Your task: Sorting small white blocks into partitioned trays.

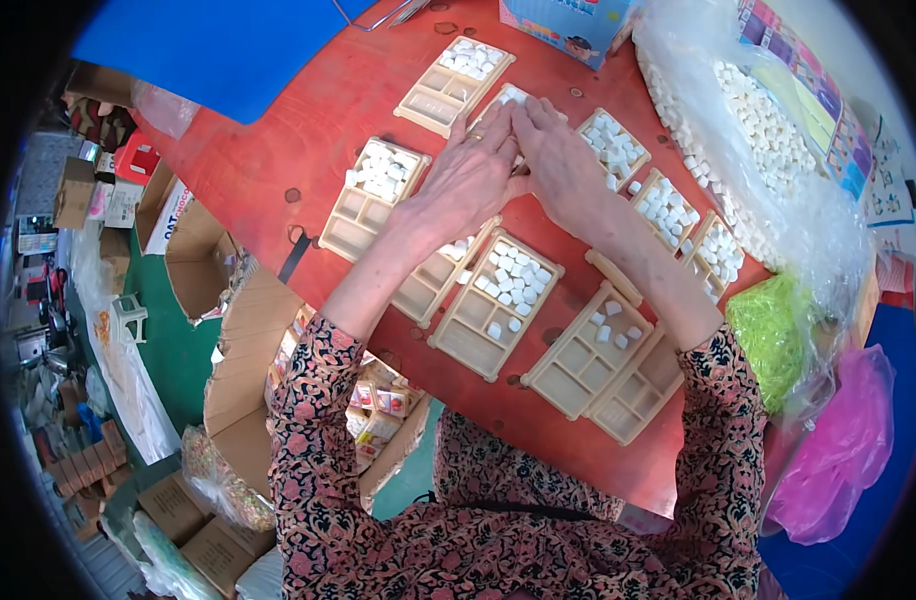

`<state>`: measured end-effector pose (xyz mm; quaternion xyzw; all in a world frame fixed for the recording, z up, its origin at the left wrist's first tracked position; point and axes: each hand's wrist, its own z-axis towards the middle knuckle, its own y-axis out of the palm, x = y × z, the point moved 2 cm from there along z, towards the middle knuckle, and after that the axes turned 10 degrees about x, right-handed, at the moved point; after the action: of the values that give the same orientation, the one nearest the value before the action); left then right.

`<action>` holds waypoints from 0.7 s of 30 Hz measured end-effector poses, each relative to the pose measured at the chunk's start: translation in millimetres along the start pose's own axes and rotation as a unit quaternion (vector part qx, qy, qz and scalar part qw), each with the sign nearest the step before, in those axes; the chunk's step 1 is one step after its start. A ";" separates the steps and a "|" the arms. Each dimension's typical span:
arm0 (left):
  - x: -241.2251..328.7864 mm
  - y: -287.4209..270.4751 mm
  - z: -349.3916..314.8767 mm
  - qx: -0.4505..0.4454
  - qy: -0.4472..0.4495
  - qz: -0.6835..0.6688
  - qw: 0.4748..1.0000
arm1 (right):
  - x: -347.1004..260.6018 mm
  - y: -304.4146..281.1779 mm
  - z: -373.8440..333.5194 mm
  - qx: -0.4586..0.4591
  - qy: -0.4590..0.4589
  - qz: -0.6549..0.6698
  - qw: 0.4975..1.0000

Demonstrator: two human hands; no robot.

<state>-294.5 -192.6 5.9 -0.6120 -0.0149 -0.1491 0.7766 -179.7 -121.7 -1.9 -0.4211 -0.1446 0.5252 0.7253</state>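
Observation:
Both hands are side by side over a beige compartment tray with small white pieces at its far end. My left hand reaches over the tray with fingers extended and bent down at the tips. My right hand lies against it, fingers stretched forward over the same tray. Their palms and whatever lies beneath are hidden. Nearest on the left stands another tray with a heap of white pieces in its large compartment. To the right is a tray of white pieces.
More trays stand about the red table, including one below the hands and two overlapping near the front. A big clear bag of white pieces lies right, beside green shreds and a pink bag. Open cartons stand left.

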 end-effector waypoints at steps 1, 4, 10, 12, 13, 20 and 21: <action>-1.5 -2.2 1.7 0.000 0.000 -0.001 1.000 | -0.3 0.2 -0.7 -0.018 -0.004 -0.023 1.000; -6.7 -10.7 2.5 -0.070 -0.052 -0.122 0.989 | 2.2 -19.8 15.5 -0.150 0.110 0.143 0.972; -1.3 -7.8 -10.3 -0.016 -0.022 -0.090 0.996 | -13.4 -19.1 -8.6 -0.157 0.009 -0.033 0.987; 2.7 -2.2 -11.9 0.037 0.006 -0.008 0.999 | -21.7 -17.1 -14.5 -0.119 -0.007 -0.097 0.988; 2.5 0.0 -12.7 0.037 0.007 -0.008 0.999 | -24.8 -17.2 -16.6 -0.081 -0.023 -0.160 0.983; 13.5 -11.9 -10.7 0.019 -0.007 -0.035 0.999 | -22.8 -42.4 -18.8 -0.139 0.022 -0.046 0.989; 16.9 -13.4 -10.9 0.025 -0.012 -0.046 0.999 | -22.7 -46.5 -19.2 -0.172 0.027 -0.052 0.983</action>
<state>-283.5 -209.4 19.3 -0.5923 -0.0563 -0.1773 0.7839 -146.7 -154.9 27.2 -0.5455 -0.2344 0.4425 0.6720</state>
